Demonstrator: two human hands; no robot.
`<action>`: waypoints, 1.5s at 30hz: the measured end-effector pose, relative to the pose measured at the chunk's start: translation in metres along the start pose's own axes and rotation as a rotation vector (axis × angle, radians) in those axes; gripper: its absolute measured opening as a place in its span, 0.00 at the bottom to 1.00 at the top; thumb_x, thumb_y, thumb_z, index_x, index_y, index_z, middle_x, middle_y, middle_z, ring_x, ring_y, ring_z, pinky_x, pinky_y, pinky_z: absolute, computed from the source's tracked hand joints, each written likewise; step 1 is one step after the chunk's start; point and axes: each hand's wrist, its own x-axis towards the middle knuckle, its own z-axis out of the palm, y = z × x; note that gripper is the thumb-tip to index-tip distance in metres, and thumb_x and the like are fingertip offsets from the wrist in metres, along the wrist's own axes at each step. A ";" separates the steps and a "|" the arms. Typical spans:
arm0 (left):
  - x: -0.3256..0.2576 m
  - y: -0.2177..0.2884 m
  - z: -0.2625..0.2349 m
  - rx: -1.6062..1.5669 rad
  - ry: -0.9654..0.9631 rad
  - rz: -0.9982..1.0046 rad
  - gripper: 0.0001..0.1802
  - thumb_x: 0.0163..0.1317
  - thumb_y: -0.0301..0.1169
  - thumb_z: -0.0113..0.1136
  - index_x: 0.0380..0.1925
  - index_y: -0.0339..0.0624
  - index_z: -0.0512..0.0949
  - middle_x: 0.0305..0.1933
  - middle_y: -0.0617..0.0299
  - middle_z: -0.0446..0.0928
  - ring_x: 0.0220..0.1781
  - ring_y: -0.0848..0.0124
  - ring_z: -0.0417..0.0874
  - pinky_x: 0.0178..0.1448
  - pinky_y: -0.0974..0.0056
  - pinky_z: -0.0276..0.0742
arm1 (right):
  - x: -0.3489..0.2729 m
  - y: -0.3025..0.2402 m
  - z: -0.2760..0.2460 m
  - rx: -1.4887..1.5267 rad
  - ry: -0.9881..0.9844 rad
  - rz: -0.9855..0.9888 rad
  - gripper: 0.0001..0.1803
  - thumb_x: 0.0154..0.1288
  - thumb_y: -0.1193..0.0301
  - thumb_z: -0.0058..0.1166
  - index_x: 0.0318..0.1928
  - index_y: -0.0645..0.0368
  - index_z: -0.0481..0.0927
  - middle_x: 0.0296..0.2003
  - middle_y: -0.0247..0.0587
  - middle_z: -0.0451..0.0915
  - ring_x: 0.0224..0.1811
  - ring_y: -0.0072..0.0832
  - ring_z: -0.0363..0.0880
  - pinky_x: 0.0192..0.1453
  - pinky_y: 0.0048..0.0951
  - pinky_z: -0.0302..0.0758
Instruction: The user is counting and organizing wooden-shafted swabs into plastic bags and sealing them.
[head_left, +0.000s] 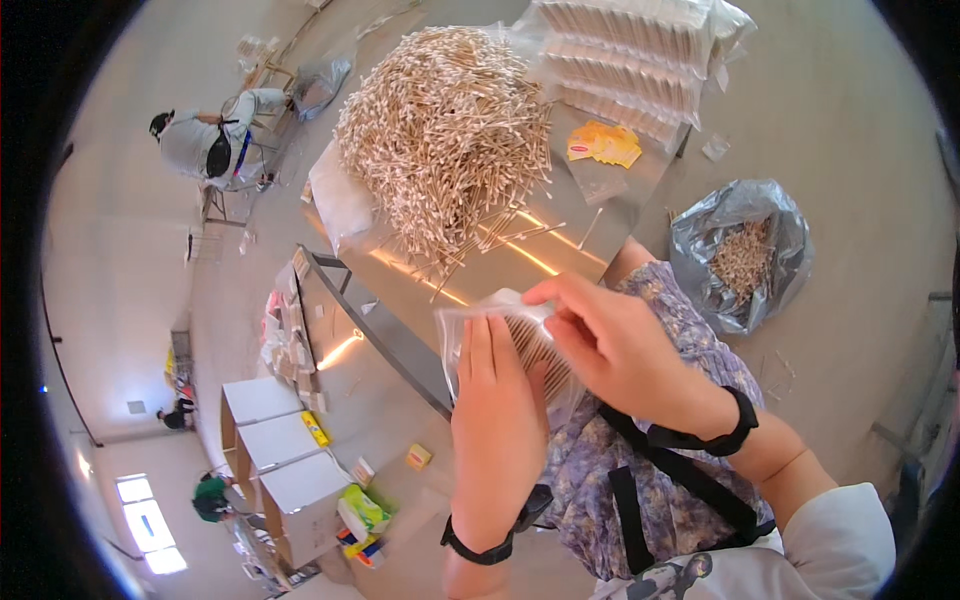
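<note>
A clear plastic bag of cotton swabs is between my hands, near the table's front edge and above my lap. My left hand grips the bag from its left, the fingers straight and close together along its face. With bent fingers, my right hand pinches the bag's upper edge. Part of the swabs is hidden behind my fingers. Beyond the bag, a big heap of loose cotton swabs covers much of the metal table. A few single swabs have strayed toward its near edge.
Filled swab bags are stacked at the far right, by yellow cards. A grey lined bin with swabs stands on the right. White-topped boxes are at the lower left. Other people sit farther off.
</note>
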 end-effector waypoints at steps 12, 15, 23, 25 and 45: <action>0.007 0.000 0.006 -0.081 0.050 -0.063 0.21 0.63 0.19 0.56 0.57 0.38 0.75 0.52 0.50 0.73 0.54 0.52 0.75 0.58 0.57 0.72 | -0.016 0.028 0.014 0.361 0.008 -0.114 0.13 0.66 0.78 0.51 0.51 0.58 0.73 0.33 0.49 0.79 0.35 0.50 0.79 0.37 0.42 0.75; 0.009 0.000 0.009 -0.128 0.060 -0.101 0.21 0.60 0.18 0.59 0.55 0.38 0.76 0.47 0.52 0.72 0.50 0.55 0.75 0.56 0.58 0.72 | -0.018 0.029 0.002 0.451 0.001 -0.004 0.14 0.65 0.78 0.52 0.51 0.58 0.73 0.30 0.46 0.77 0.31 0.45 0.79 0.34 0.39 0.73; 0.010 0.011 0.018 0.043 -0.009 0.056 0.25 0.59 0.23 0.64 0.58 0.33 0.74 0.53 0.51 0.70 0.53 0.53 0.73 0.56 0.54 0.73 | -0.025 0.032 -0.001 0.420 0.044 0.040 0.18 0.63 0.80 0.55 0.53 0.59 0.73 0.29 0.39 0.76 0.28 0.31 0.75 0.32 0.30 0.71; 0.011 0.011 0.015 0.023 -0.049 0.044 0.23 0.59 0.22 0.64 0.56 0.31 0.74 0.55 0.49 0.70 0.55 0.52 0.73 0.57 0.52 0.73 | -0.022 0.032 -0.002 0.346 0.027 0.062 0.19 0.59 0.79 0.56 0.52 0.58 0.73 0.31 0.42 0.76 0.31 0.40 0.78 0.33 0.38 0.72; -0.001 -0.021 0.005 -0.313 0.178 -0.270 0.11 0.57 0.19 0.63 0.40 0.38 0.83 0.50 0.54 0.77 0.51 0.61 0.79 0.49 0.62 0.76 | -0.021 0.048 0.014 0.485 -0.157 0.096 0.33 0.57 0.86 0.48 0.66 0.62 0.64 0.62 0.49 0.67 0.69 0.40 0.64 0.73 0.35 0.61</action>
